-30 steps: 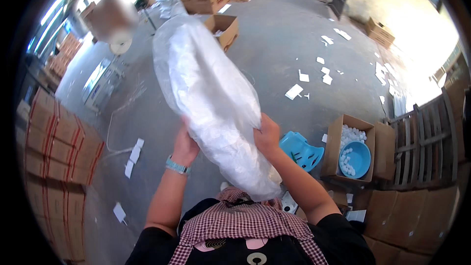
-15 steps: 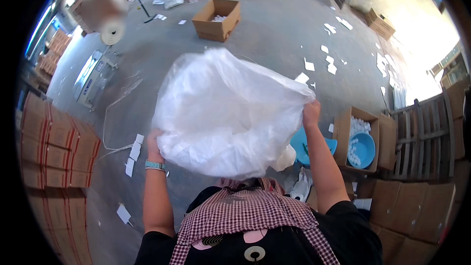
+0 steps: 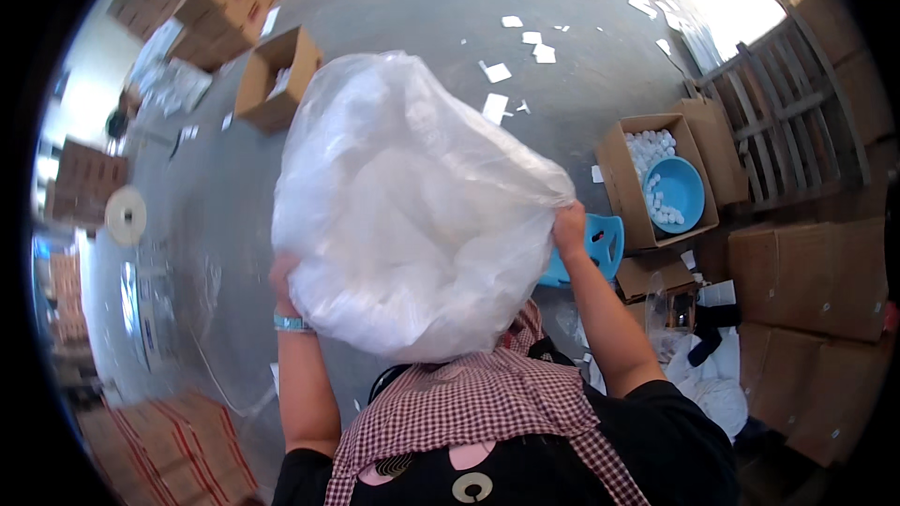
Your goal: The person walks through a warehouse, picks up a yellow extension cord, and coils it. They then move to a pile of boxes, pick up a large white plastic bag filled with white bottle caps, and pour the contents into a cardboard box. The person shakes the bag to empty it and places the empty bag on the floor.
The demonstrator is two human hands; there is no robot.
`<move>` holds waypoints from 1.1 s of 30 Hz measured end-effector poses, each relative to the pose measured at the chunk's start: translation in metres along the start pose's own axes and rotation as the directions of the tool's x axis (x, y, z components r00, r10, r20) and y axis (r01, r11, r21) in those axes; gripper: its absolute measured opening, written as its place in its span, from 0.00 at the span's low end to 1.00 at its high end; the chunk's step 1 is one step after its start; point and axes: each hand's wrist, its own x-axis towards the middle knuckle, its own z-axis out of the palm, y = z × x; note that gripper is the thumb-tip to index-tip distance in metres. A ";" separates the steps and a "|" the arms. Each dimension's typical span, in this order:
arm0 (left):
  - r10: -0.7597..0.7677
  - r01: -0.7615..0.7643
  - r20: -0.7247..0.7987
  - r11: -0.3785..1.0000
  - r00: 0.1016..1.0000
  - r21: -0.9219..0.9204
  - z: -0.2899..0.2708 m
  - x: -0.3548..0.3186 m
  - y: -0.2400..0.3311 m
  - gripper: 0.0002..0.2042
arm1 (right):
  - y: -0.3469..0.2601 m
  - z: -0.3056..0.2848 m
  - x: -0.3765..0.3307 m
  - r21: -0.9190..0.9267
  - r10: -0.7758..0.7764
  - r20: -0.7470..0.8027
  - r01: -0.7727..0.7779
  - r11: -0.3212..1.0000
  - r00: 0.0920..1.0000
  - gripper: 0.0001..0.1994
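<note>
Plastic bag [image 3: 412,206], large and translucent white, hangs in front of my chest above the grey floor [image 3: 394,0]; my right hand [image 3: 568,225] is closed on its upper right edge; my left hand [image 3: 284,283] presses against its lower left side, mostly hidden behind the plastic, so I cannot tell if it grips; to my right stands an open carton [image 3: 626,189] with a blue bowl [image 3: 677,189] inside.

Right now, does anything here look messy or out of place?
Yes. White paper scraps lie scattered across the grey concrete floor, loose rather than binned. The big clear plastic bag, gripped by the left hand and right hand, looks crumpled but undamaged.
</note>
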 end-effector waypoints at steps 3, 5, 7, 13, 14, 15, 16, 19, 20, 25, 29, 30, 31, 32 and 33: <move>-0.028 0.022 -0.019 0.961 0.999 -0.275 0.007 0.076 0.030 0.22 | -0.004 0.033 0.058 0.063 0.070 0.008 -0.070 0.996 0.998 0.14; -0.077 0.088 0.051 0.957 0.996 -0.278 0.027 0.147 0.046 0.22 | 0.015 0.052 0.104 -0.063 0.186 0.082 -0.181 0.981 0.979 0.15; -0.124 0.141 0.079 0.949 0.989 -0.283 0.087 0.201 0.103 0.30 | -0.026 0.056 0.142 -0.010 0.169 0.078 -0.169 0.986 0.983 0.19; -0.083 0.134 0.190 0.952 0.978 -0.274 0.188 0.367 0.149 0.31 | -0.055 0.019 0.254 0.040 0.206 0.122 -0.213 0.976 0.971 0.26; -0.042 0.092 0.190 0.961 0.981 -0.262 0.208 0.399 0.151 0.31 | -0.050 0.011 0.274 0.069 0.204 0.100 -0.211 0.975 0.974 0.27; -0.076 0.129 0.215 0.962 0.974 -0.242 0.232 0.429 0.151 0.30 | -0.045 -0.002 0.293 0.071 0.242 0.056 -0.245 0.967 0.969 0.26; -0.117 0.170 0.236 0.961 0.965 -0.217 0.262 0.451 0.153 0.28 | -0.037 -0.015 0.304 0.075 0.286 0.016 -0.287 0.955 0.958 0.25; -0.218 0.263 0.368 0.961 0.904 -0.079 0.317 0.550 0.127 0.28 | 0.009 -0.053 0.318 0.050 0.438 -0.207 -0.438 0.898 0.875 0.25; -0.229 0.274 0.412 0.960 0.882 -0.051 0.335 0.589 0.105 0.28 | 0.019 -0.069 0.325 0.085 0.495 -0.282 -0.492 0.866 0.822 0.25; -0.179 0.117 0.448 0.980 0.876 0.163 0.486 0.670 0.066 0.08 | 0.102 -0.130 0.291 0.553 0.800 -0.404 -0.578 0.600 0.445 0.20; -0.332 0.222 0.476 0.936 0.815 0.273 0.563 0.728 0.022 0.10 | 0.168 -0.194 0.270 0.751 0.893 -0.390 -0.483 0.450 0.225 0.16; -0.392 0.279 0.449 0.913 0.803 0.298 0.574 0.749 0.009 0.10 | 0.198 -0.207 0.265 0.810 0.911 -0.369 -0.417 0.413 0.185 0.16; -0.446 0.337 0.420 0.889 0.790 0.309 0.590 0.761 -0.006 0.11 | 0.223 -0.224 0.266 0.843 0.925 -0.358 -0.381 0.380 0.130 0.15; -0.470 0.362 0.408 0.877 0.783 0.316 0.615 0.762 -0.013 0.11 | 0.252 -0.240 0.271 0.875 0.938 -0.340 -0.340 0.344 0.076 0.14; -0.503 0.393 0.394 0.859 0.769 0.328 0.644 0.753 -0.015 0.11 | 0.283 -0.255 0.270 0.898 0.938 -0.347 -0.284 0.336 0.012 0.13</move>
